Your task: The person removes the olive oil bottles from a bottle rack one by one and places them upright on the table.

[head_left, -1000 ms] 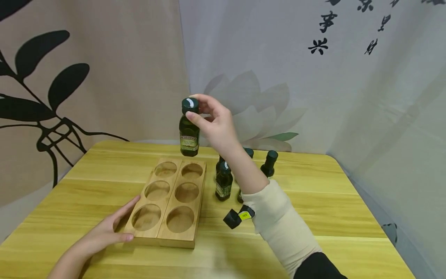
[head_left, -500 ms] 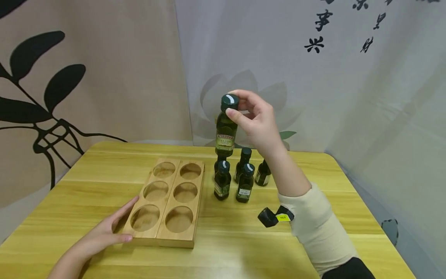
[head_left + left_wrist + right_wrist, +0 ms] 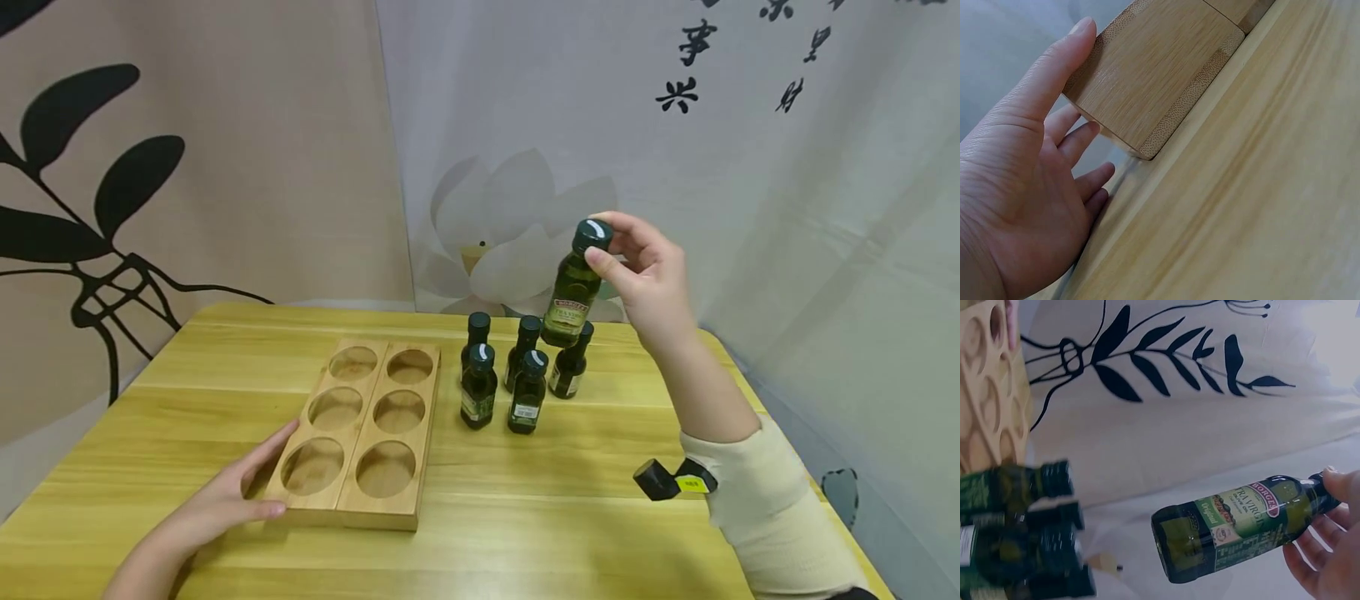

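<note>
My right hand (image 3: pixel 651 275) pinches a small dark green olive oil bottle (image 3: pixel 572 298) by its cap and neck, between thumb and fingers. The bottle hangs tilted in the air, its base toward the left; its label (image 3: pixel 1244 519) reads clearly in the right wrist view. My left hand (image 3: pixel 228 496) rests at the near left corner of a wooden holder (image 3: pixel 347 492) with several round recesses, all bare. In the left wrist view the thumb (image 3: pixel 1063 59) lies along the holder's edge, with the other fingers loosely extended beside it. Similar bottles (image 3: pixel 478 387) stand upright on the table, right of the holder.
The wooden table (image 3: pixel 525 533) has light and dark stripes. Behind it hangs a pale curtain (image 3: pixel 285 167) printed with dark leaves, a lotus and characters. A black camera mount (image 3: pixel 675 480) sits on the right wrist over a cream sleeve.
My right hand has carried the bottle from above the holder to the right, past the standing bottles, and tilted it. My left hand stays at the holder.
</note>
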`<action>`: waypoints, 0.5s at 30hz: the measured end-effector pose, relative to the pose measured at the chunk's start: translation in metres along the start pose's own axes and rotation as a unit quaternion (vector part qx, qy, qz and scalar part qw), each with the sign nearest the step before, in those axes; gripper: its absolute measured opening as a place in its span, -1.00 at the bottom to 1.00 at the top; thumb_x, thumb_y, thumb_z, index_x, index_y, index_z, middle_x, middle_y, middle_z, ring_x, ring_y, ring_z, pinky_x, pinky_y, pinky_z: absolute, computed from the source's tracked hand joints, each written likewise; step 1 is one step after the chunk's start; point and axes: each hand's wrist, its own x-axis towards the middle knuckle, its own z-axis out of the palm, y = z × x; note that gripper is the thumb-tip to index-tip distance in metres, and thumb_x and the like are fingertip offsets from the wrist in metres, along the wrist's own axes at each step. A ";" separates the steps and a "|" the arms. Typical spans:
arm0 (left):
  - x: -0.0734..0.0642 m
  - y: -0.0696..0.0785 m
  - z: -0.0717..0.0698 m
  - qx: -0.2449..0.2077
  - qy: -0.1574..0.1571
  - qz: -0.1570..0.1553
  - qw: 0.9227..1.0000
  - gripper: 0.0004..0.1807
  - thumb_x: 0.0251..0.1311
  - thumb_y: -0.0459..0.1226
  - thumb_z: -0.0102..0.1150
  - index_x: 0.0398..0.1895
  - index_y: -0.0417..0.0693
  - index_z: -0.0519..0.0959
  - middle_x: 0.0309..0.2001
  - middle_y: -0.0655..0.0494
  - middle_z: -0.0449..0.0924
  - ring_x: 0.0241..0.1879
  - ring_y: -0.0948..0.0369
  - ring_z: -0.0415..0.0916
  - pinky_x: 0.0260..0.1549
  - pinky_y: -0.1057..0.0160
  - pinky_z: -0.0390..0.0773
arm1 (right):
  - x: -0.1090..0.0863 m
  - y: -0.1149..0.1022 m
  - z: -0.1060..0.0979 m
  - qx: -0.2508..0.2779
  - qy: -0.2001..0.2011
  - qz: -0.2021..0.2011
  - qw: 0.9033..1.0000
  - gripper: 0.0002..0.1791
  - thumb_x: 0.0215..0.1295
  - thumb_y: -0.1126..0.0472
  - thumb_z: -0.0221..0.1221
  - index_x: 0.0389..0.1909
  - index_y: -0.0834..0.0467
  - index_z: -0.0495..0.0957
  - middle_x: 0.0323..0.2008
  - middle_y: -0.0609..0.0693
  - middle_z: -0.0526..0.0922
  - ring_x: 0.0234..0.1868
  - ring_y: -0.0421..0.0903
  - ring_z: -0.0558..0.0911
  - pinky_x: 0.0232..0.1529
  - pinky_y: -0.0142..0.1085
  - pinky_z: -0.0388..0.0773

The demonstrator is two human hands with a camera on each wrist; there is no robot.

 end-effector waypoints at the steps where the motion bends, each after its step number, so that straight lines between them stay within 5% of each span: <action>1: 0.000 0.000 0.000 -0.001 0.000 0.001 1.000 -0.02 0.08 -0.49 0.22 0.53 0.06 -0.05 0.47 0.39 -0.08 0.28 0.65 -0.13 0.02 -0.53 -0.30 | -0.001 0.001 -0.004 0.000 0.002 0.000 1.000 -0.73 0.25 0.43 0.21 -0.03 0.21 0.60 -0.27 0.02 0.60 -0.25 -0.08 0.51 -0.26 -0.39 0.51; 15: 0.001 0.001 0.001 -0.004 0.003 0.002 1.000 0.00 0.06 -0.50 0.24 0.53 0.07 -0.04 0.47 0.38 -0.08 0.27 0.67 -0.12 0.00 -0.55 -0.33 | -0.018 0.019 -0.035 -0.030 0.019 0.011 0.999 -0.72 0.25 0.45 0.19 -0.02 0.25 0.59 -0.28 -0.01 0.60 -0.24 -0.11 0.51 -0.26 -0.44 0.50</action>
